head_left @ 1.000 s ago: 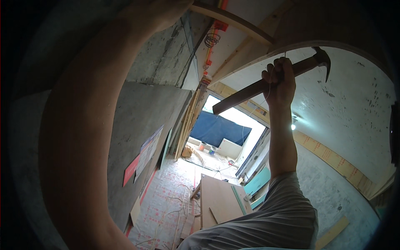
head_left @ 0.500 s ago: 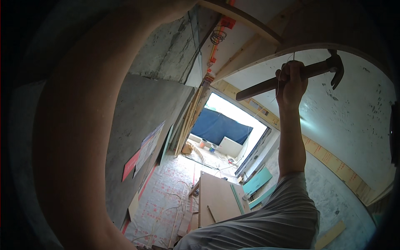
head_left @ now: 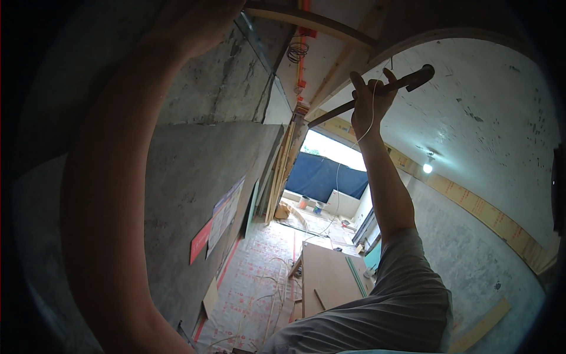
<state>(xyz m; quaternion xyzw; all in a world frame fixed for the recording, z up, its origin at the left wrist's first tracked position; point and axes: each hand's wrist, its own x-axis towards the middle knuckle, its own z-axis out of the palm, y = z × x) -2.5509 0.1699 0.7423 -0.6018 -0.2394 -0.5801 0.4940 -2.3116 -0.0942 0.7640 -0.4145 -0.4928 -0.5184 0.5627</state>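
Raised overhead, my right hand (head_left: 372, 109) holds a claw hammer (head_left: 337, 113) by its handle. Its thumb and one finger stick up off the handle, close under the edge of a brown board (head_left: 383, 56). The hammer's head (head_left: 422, 76) points to the right. A thin white cord (head_left: 371, 121) runs down past this hand. At the upper left, my left hand (head_left: 206, 29) reaches up to the end of a wooden strip (head_left: 306, 19). Its fingers lie in shadow and at the picture's upper edge, so their grip is hidden.
Below stands a brown work table (head_left: 327, 277) with green strips and a stick on it. Long boards (head_left: 282, 171) lean against the grey wall (head_left: 188, 177) at left. A lit bulb (head_left: 428, 165) hangs from the white ceiling. Coiled wire (head_left: 298, 52) dangles overhead. Cables lie on the covered floor (head_left: 253, 295).
My right hand has moved left with the hammer and loosened some fingers from its handle. The hammer's head has turned. My left hand also appears farther left, and the view has shifted.
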